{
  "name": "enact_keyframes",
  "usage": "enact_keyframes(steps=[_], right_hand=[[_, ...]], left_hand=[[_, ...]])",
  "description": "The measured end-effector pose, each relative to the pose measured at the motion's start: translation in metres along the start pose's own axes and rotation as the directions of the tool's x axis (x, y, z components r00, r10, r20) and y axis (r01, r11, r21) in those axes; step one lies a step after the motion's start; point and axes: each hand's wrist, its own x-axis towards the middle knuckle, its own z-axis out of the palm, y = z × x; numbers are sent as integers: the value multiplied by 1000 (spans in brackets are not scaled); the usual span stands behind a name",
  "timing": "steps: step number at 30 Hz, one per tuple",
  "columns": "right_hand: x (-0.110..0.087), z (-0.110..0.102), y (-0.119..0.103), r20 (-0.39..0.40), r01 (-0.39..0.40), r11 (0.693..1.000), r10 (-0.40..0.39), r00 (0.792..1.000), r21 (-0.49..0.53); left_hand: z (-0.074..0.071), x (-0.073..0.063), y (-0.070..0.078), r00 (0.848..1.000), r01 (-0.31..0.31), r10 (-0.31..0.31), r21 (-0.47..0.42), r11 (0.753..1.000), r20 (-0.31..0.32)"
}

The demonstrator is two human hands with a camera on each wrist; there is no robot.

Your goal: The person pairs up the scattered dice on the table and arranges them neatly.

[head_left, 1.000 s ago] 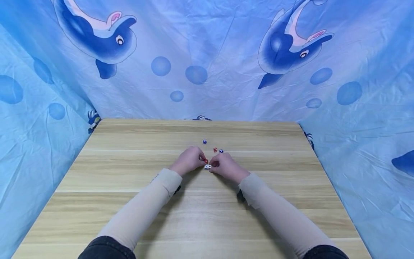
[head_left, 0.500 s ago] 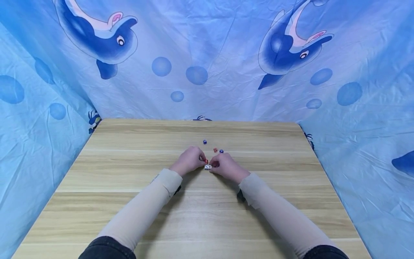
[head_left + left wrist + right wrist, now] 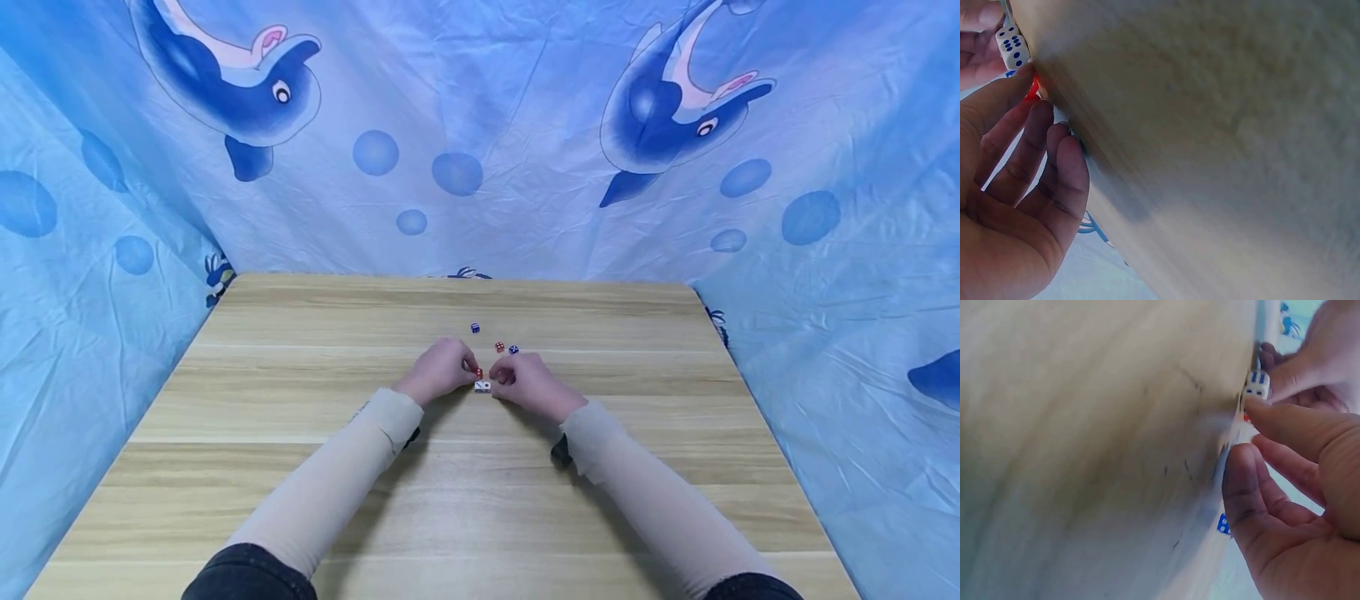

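In the head view, we see the right hand point(image 3: 534, 385) slightly farther from the two white dice point(image 3: 482, 387) than half a second ago, while the left hand point(image 3: 441, 367) still pinches a red die point(image 3: 479, 373) just behind them on the counter point(image 3: 465, 500).

In the left wrist view, we find the red die between thumb and finger.

In the right wrist view, we see the right thumb and fingertips parted.

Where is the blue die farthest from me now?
In the head view, that blue die lies toward the far edge of the wooden table, roughly midway across, beyond and to the left of the farther red die.
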Motion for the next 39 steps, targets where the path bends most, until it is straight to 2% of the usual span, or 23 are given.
enact_keyframes(steps=[8,14,19,30,39], right_hand=[[8,-8,10,-102,-62,989,77,992,138],[19,-11,12,-189,-105,984,131,973,143],[26,-12,12,-194,-149,983,168,967,105],[34,-12,7,-193,-157,984,139,971,-82],[38,-12,5,-169,-163,980,143,975,-113]], left_hand=[[0,0,-1,1000,-17,17,-13,1000,-4],[-1,1,-1,1000,-22,22,-8,1000,-3],[0,1,-1,1000,-8,8,-15,1000,5],[2,-1,-3,1000,0,0,-25,1000,0],[2,-2,-2,1000,-15,15,-30,999,-7]])
